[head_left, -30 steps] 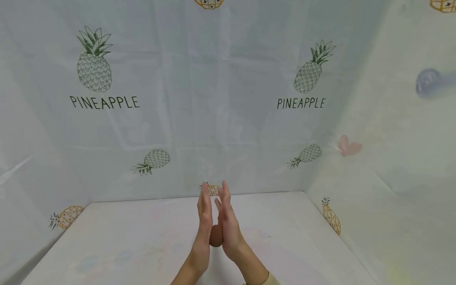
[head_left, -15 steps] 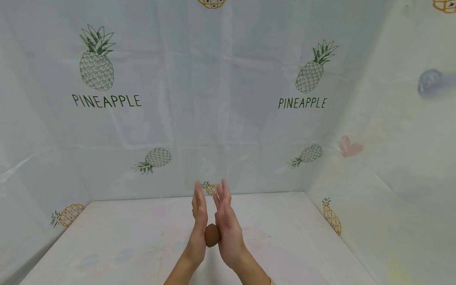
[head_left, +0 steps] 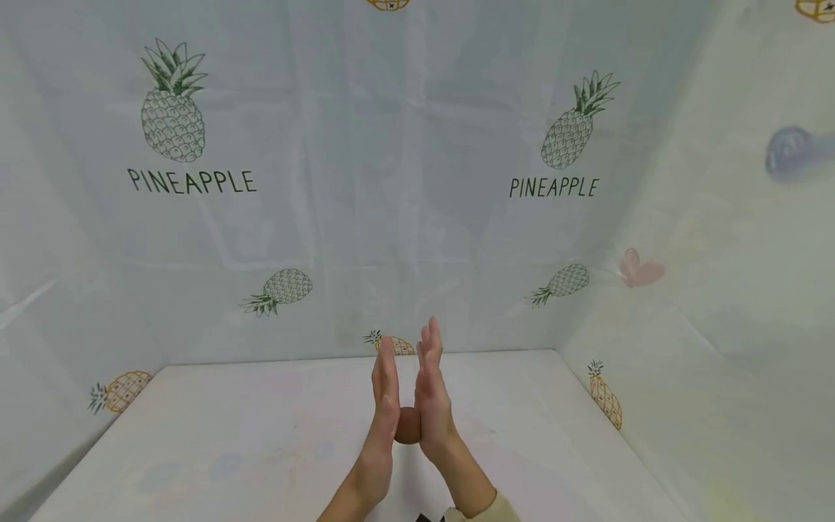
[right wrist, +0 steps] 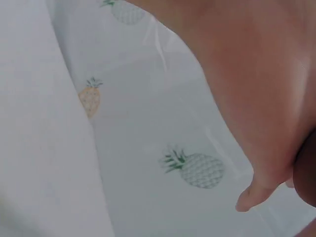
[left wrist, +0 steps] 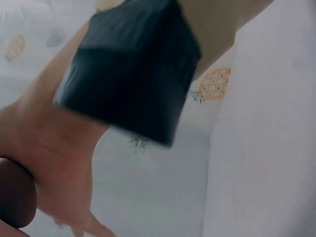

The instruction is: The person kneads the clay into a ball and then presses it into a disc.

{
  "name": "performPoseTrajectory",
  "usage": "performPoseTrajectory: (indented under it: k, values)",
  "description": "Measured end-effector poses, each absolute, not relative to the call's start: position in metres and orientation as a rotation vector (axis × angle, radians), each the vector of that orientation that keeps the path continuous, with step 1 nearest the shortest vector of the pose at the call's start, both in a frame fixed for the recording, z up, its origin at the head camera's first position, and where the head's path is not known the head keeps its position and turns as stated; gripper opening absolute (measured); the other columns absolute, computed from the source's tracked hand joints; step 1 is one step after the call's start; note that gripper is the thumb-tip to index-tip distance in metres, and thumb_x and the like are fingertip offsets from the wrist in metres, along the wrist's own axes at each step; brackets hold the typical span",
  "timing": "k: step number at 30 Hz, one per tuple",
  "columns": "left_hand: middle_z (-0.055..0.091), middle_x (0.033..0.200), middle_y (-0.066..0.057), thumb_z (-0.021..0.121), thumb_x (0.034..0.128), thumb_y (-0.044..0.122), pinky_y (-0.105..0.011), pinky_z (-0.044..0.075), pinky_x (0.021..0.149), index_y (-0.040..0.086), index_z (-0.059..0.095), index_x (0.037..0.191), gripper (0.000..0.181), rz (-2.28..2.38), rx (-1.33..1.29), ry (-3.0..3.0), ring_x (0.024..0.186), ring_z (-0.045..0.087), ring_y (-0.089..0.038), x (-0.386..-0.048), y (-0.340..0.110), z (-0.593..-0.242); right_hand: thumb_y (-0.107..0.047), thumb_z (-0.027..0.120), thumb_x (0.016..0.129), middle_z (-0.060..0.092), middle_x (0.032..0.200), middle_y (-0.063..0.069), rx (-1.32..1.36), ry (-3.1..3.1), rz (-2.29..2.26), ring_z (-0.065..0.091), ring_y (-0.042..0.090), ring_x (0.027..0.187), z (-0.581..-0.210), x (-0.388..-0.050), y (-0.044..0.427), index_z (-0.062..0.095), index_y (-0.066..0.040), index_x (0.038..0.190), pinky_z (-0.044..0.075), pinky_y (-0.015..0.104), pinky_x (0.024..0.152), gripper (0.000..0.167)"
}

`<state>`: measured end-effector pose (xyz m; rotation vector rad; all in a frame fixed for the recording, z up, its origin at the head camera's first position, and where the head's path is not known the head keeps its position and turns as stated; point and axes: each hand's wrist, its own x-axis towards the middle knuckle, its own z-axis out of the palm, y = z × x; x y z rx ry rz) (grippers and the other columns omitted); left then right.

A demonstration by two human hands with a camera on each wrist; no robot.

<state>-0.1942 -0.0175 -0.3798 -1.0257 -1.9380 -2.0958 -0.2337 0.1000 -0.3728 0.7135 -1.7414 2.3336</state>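
Observation:
A smooth brown ball point(head_left: 408, 426), which looks like clay, sits between the two palms. My left hand point(head_left: 383, 406) stands upright with straight fingers, its palm pressed to the ball's left side. From the right, the palm of my right hand point(head_left: 432, 399) presses on it, fingers also straight and pointing up and away. In the left wrist view the ball point(left wrist: 17, 195) shows dark at the left edge against the right palm point(left wrist: 61, 168). The right wrist view has part of the ball point(right wrist: 307, 170) at its right edge, beside the left hand point(right wrist: 261, 108).
Below the hands lies a white table surface point(head_left: 228, 428) with faint coloured marks. A pale sheet with printed pineapples point(head_left: 417, 181) hangs behind, and sheets flank both sides. A dark block point(left wrist: 133, 69) sits at the right wrist, near a beige sleeve point(head_left: 492, 510).
Both hands and the ball have shifted right. The hands slide against each other, the right now reaching further forward, and the ball has turned between the palms, looking rounder than half a second ago.

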Motion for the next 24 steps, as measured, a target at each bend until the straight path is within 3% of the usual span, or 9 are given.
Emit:
performPoseTrajectory:
  k: [7,13,19,24]
  values:
    - [-0.023,0.172,0.023,0.009,0.1132,0.043,-0.078,-0.020,0.115,0.045,-0.013,0.167,0.058,-2.061,-0.860,-1.899,0.157,-0.030,-0.010,-0.209,-0.032,-0.381,-0.064,0.023,0.112,-0.005,0.179,0.001,0.653,-1.886,2.644,0.002,0.032,0.165,-0.379,-0.223,0.078,-0.002,-0.045,0.170,-0.001,0.065,0.129,0.066]
    - [-0.025,0.171,0.026,0.013,0.1133,0.044,-0.074,-0.025,0.115,0.045,-0.012,0.167,0.059,-2.033,-0.768,-1.850,0.156,-0.032,-0.008,-0.224,-0.045,-0.384,-0.063,0.019,0.112,-0.005,0.179,-0.003,0.731,-1.896,2.596,-0.007,0.033,0.165,-0.372,-0.207,0.069,-0.007,-0.045,0.169,-0.007,0.065,0.128,0.065]
    - [-0.029,0.170,0.021,0.007,0.1137,0.042,-0.067,-0.035,0.112,0.040,-0.018,0.166,0.058,-2.010,-0.825,-1.878,0.156,-0.034,-0.011,-0.230,-0.038,-0.393,-0.053,0.007,0.114,-0.013,0.176,-0.014,0.916,-1.810,2.430,-0.016,0.016,0.163,-0.363,-0.207,0.080,-0.015,-0.040,0.168,-0.020,0.066,0.123,0.060]
    - [-0.025,0.172,0.021,0.005,0.1138,0.038,-0.063,-0.033,0.115,0.040,-0.017,0.166,0.057,-2.046,-0.883,-1.906,0.157,-0.031,-0.009,-0.219,-0.027,-0.394,-0.047,0.000,0.113,-0.020,0.173,-0.022,1.001,-1.831,2.210,-0.023,0.010,0.160,-0.362,-0.212,0.089,-0.017,-0.042,0.167,-0.024,0.066,0.120,0.056]
